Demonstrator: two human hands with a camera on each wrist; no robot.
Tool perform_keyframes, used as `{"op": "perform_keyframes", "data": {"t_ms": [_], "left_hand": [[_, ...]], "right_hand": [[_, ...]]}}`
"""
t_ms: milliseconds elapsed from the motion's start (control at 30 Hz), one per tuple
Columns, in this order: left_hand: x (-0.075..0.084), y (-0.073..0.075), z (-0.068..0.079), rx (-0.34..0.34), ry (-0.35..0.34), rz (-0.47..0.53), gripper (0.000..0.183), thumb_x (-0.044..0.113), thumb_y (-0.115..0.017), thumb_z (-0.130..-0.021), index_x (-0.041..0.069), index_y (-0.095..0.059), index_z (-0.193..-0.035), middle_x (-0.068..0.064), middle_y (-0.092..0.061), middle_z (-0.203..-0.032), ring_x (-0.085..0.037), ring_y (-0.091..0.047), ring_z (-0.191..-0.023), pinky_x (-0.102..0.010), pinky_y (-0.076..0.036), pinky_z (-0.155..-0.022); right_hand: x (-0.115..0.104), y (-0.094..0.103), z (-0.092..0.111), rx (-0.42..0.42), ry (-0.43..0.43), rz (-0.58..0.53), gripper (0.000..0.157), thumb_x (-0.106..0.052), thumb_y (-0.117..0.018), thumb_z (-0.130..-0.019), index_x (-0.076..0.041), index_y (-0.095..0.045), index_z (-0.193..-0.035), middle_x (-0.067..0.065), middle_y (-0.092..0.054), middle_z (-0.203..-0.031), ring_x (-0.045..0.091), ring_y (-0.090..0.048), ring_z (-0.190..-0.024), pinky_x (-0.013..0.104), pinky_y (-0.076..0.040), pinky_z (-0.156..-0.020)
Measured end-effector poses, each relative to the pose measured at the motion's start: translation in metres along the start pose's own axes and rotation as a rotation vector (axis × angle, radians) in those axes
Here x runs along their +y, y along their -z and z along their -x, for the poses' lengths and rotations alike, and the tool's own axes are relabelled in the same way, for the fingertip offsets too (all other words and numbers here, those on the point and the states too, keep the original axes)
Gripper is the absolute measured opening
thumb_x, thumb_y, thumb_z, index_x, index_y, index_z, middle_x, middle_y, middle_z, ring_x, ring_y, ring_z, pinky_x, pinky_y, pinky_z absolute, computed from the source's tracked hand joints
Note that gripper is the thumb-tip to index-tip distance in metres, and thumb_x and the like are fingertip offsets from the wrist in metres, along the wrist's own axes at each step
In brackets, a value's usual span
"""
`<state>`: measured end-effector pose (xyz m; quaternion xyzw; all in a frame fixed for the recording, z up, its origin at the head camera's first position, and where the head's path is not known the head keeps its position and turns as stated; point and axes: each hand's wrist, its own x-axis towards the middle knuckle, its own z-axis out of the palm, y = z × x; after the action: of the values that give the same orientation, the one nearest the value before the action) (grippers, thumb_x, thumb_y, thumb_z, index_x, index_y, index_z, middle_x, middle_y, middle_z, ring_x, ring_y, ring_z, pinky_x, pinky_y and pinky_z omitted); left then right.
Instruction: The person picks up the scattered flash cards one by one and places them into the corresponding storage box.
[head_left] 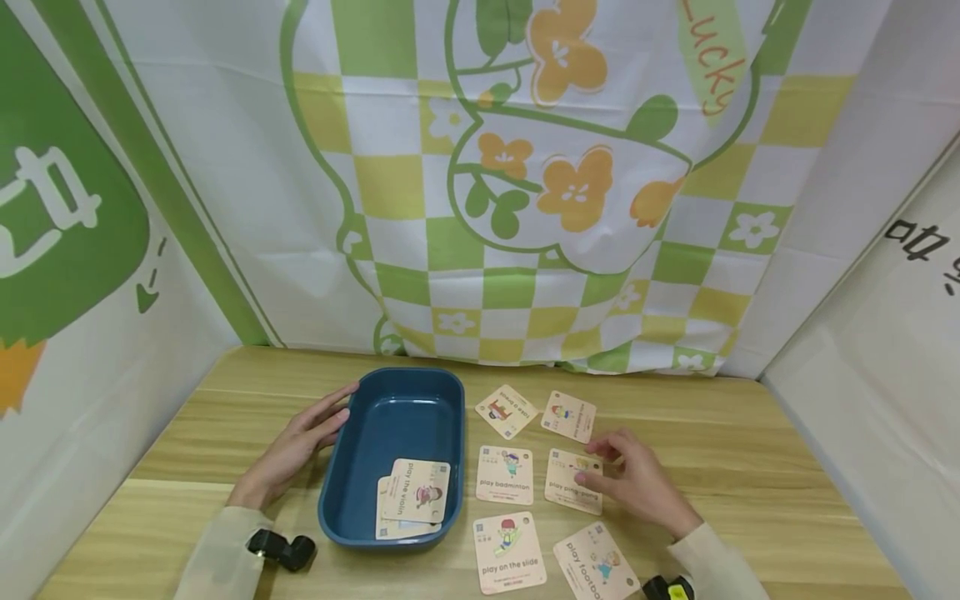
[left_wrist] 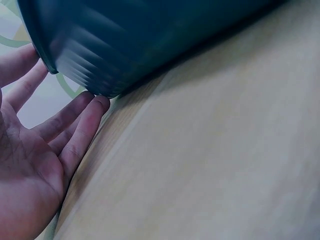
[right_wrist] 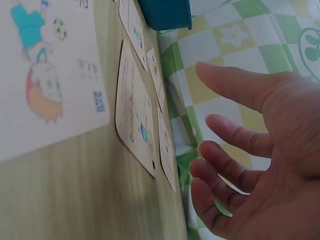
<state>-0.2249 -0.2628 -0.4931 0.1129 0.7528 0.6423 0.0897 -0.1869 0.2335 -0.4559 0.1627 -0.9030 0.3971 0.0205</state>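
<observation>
Head view: my right grip (head_left: 637,479) is hanging over the ping-pong card (head_left: 564,486), thumb well apart from the fingers and nothing between them — so it's wide and empty. The right wrist view backs that up: fingers loosely bent, no contact with the card that I can make out. The card lies flat on the worktop (head_left: 202,433), in the column farther from the blue tray (head_left: 401,433), with a small-print card (head_left: 568,417) beyond it and the football card (head_left: 596,564) on the near side. The column next to the tray has the badminton card (head_left: 505,477), the slide card (head_left: 510,552) and a crooked card (head_left: 507,412) at the far end.

My left grip (head_left: 292,458) is at the tray's left side, fingers stretched out, tips touching its outside and rim, not wrapped round anything. Inside the tray, near right corner, the violin card (head_left: 417,492) overlaps at least one lower card (head_left: 408,530).

I'd call the step in hand the approach to the ping-pong card, with my left probably there to steady the tray. Next move, imo, calls for coming down and pinching the card's edges between thumb and fingers — it's thin and flat, so lifting an edge could be fiddly.
</observation>
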Motion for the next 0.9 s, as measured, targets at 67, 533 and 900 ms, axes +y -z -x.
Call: {"op": "perform_keyframes", "data": {"t_ms": [67, 533, 900], "left_hand": [[0.0, 0.0, 0.0, 0.0, -0.002, -0.003, 0.057, 0.038, -0.048, -0.109, 0.02, -0.032, -0.161, -0.012, -0.019, -0.167, -0.038, -0.023, -0.148, -0.016, -0.045, -0.097], [0.0, 0.0, 0.0, -0.001, -0.012, -0.009, 0.057, 0.037, -0.047, -0.109, 0.02, -0.032, -0.161, -0.011, -0.019, -0.167, -0.038, -0.023, -0.149, -0.016, -0.045, -0.097], [0.0, 0.0, 0.0, 0.004, -0.013, -0.013, 0.056, 0.037, -0.046, -0.11, 0.019, -0.032, -0.161, -0.012, -0.021, -0.166, -0.036, -0.028, -0.146, -0.018, -0.046, -0.097]], "right_hand": [[0.002, 0.001, 0.002, -0.002, -0.008, 0.015, 0.041, -0.022, -0.089, -0.079, -0.001, -0.069, -0.109, 0.009, -0.059, -0.102, 0.025, -0.056, -0.094, 0.037, -0.054, -0.081], [0.017, 0.01, 0.03, -0.12, 0.02, 0.047, 0.041, -0.035, -0.089, -0.078, -0.012, -0.07, -0.106, 0.002, -0.057, -0.1, 0.019, -0.056, -0.092, 0.029, -0.05, -0.079], [0.022, 0.012, 0.045, -0.235, 0.097, 0.024, 0.047, -0.045, -0.089, -0.074, -0.021, -0.069, -0.108, -0.002, -0.059, -0.104, 0.013, -0.054, -0.094, 0.028, -0.047, -0.08]]}}
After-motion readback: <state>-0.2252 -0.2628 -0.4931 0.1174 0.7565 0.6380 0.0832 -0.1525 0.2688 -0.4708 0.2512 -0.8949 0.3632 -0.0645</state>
